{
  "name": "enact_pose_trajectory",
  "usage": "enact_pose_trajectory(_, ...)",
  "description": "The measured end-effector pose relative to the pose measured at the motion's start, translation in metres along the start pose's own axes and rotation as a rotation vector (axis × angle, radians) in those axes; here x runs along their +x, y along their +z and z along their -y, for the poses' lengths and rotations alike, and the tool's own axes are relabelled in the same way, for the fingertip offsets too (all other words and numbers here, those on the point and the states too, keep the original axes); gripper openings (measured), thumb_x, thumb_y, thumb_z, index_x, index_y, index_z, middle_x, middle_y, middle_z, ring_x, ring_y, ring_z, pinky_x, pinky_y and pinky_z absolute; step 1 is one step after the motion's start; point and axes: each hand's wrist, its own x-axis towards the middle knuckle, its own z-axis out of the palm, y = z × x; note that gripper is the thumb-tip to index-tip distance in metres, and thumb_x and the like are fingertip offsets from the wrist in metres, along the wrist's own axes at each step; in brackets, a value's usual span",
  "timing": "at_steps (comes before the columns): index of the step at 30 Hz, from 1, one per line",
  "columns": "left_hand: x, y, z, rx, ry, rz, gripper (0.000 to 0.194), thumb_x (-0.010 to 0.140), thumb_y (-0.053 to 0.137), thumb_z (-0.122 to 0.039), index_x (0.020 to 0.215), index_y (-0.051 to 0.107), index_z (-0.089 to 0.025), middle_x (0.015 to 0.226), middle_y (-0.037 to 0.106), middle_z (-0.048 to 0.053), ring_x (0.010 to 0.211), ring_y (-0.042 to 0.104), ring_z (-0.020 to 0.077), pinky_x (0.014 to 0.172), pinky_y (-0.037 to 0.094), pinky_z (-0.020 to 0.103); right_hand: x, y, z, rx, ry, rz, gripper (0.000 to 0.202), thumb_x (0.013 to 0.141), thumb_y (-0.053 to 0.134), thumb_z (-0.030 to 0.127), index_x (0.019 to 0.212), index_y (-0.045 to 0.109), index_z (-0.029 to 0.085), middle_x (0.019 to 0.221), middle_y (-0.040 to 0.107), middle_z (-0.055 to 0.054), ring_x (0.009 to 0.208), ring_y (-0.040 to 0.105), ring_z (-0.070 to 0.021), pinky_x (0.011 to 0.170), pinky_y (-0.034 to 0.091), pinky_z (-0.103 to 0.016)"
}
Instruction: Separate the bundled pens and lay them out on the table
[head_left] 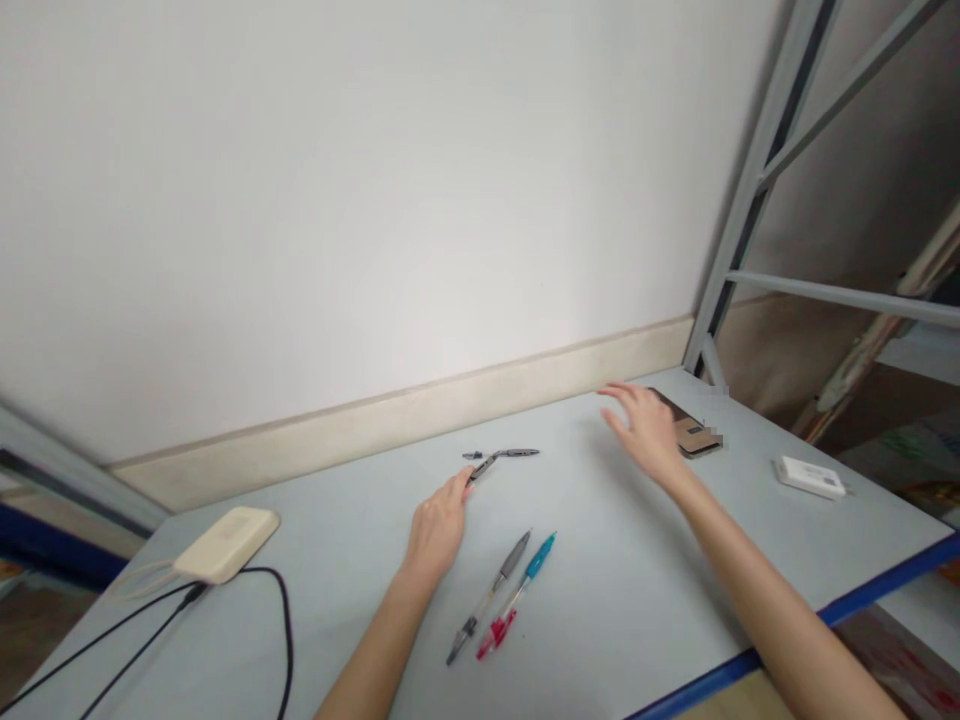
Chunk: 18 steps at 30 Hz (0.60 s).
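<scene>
My left hand [439, 525] is closed on a slim dark pen [484, 467], which points up and to the right. Just behind its tip, another dark pen [521, 453] lies crosswise on the table, with a small dark piece like a cap [472, 456] at its left; part of it is hidden. My right hand [643, 430] hovers with fingers spread, nothing in it, beside a dark and tan phone-like object [697, 438]. Closer to me, a grey clear-barrelled pen [491, 595] and a teal pen with a red end [519, 597] lie side by side.
A cream power bank [229, 545] with black cables [289, 620] rests at the left. Toward the right edge sits a white charger-like block [810, 477]. The wall [420, 250] bounds the back, and a metal frame [739, 220] rises at the back right corner.
</scene>
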Motion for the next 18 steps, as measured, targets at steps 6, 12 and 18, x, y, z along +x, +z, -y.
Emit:
enact_pose_trajectory(6,-0.001,-0.010,0.004,-0.213,-0.019,0.003,0.041,0.092,0.028,-0.023,0.131,0.041,-0.031,0.096,0.063,0.001,0.082,0.060,0.0151,0.076,0.046,0.025,-0.053,-0.035,-0.147,-0.252,0.154,-0.062,0.044,0.089,0.025,0.036,0.112,0.061,0.023,0.131,0.044,-0.010,0.120,0.040,-0.0266,0.099,0.032,-0.046)
enact_pose_trajectory(12,0.001,-0.007,0.006,-0.235,-0.005,0.012,0.039,0.090,0.031,-0.026,0.124,0.051,-0.031,0.085,0.061,0.000,0.076,0.059,0.0149,0.070,0.044,0.023,-0.075,-0.026,-0.165,-0.287,0.232,-0.014,0.051,0.089,0.022,0.046,0.118,0.057,0.024,0.139,0.036,-0.009,0.131,0.024,-0.0308,0.101,0.028,-0.051)
enact_pose_trajectory(18,0.000,-0.007,0.008,-0.227,0.037,0.085,0.041,0.089,0.033,-0.023,0.124,0.051,-0.031,0.080,0.060,-0.001,0.074,0.058,0.0145,0.070,0.043,0.023,-0.070,-0.023,-0.164,-0.340,0.298,0.080,0.053,0.089,0.019,0.050,0.129,0.046,0.027,0.141,0.035,-0.009,0.132,0.024,-0.0313,0.097,0.032,-0.054)
